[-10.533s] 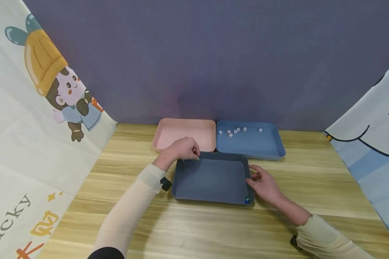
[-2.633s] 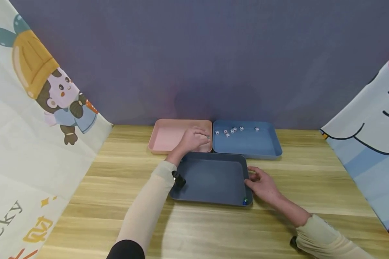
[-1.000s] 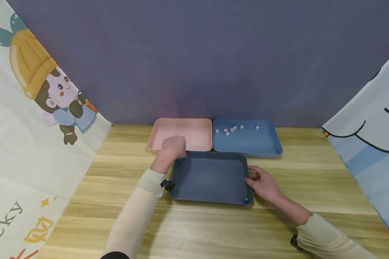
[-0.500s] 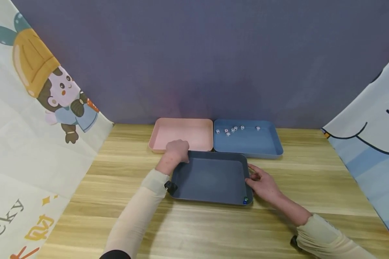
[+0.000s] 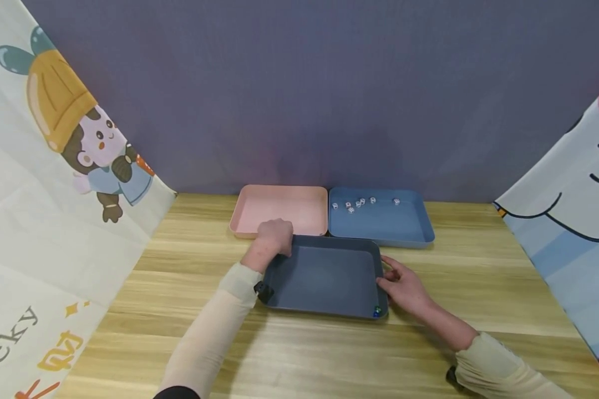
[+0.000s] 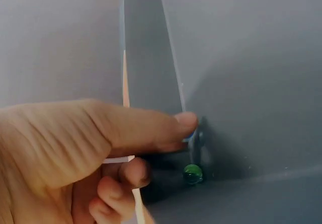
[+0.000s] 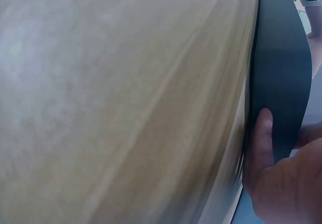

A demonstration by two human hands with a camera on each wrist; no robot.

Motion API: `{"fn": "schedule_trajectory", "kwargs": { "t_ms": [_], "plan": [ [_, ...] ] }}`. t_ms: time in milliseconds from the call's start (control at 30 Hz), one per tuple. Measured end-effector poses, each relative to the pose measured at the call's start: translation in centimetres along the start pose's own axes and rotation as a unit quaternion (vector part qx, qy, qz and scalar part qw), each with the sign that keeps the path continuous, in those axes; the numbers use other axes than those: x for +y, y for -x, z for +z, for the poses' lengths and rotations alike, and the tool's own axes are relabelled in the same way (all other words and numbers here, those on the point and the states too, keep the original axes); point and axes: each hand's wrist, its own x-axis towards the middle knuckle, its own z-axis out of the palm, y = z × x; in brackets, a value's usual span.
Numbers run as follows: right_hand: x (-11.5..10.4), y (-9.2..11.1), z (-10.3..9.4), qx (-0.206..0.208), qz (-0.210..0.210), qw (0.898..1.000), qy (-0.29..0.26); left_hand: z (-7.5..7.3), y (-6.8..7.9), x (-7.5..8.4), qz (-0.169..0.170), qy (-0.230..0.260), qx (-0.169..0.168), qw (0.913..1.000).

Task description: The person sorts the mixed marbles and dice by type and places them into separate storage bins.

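Note:
In the head view a dark grey tray lies on the wooden table. My left hand reaches over its far left corner and hides the spot. Up close, thumb and index finger pinch a small glass marble, of which only a bluish bit shows at the thumb tip. A green marble lies in the corner just beside it. My right hand holds the tray's right wall, thumb at the rim and a finger along the outside. Blue and green marbles sit in the near right corner.
Behind the grey tray, a pink tray and a blue tray stand side by side. Several white dice lie in the blue one. A dark cloth wall rises behind them, with printed sheets at both sides.
The left hand was over the pink tray with a small thing at its fingertips; it has come back to the grey tray's far left corner. The right hand keeps its place.

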Motion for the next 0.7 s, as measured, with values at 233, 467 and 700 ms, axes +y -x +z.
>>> {"fn": "schedule_trajectory", "kwargs": {
  "t_ms": [233,467,700],
  "plan": [
    [0.0,0.0,0.0,-0.007,0.008,1.000,-0.016,-0.6,0.5,-0.4,0.040,0.032,-0.005,0.9987],
    [-0.2,-0.1,-0.2,-0.003,0.005,1.000,-0.007,-1.3,0.4,-0.4,0.101,0.104,0.053,0.9880],
    [-0.4,0.2,-0.1,-0.004,0.013,1.000,-0.015,-1.1,-0.6,-0.7,0.158,0.224,0.079,0.9585]
  ]
}}
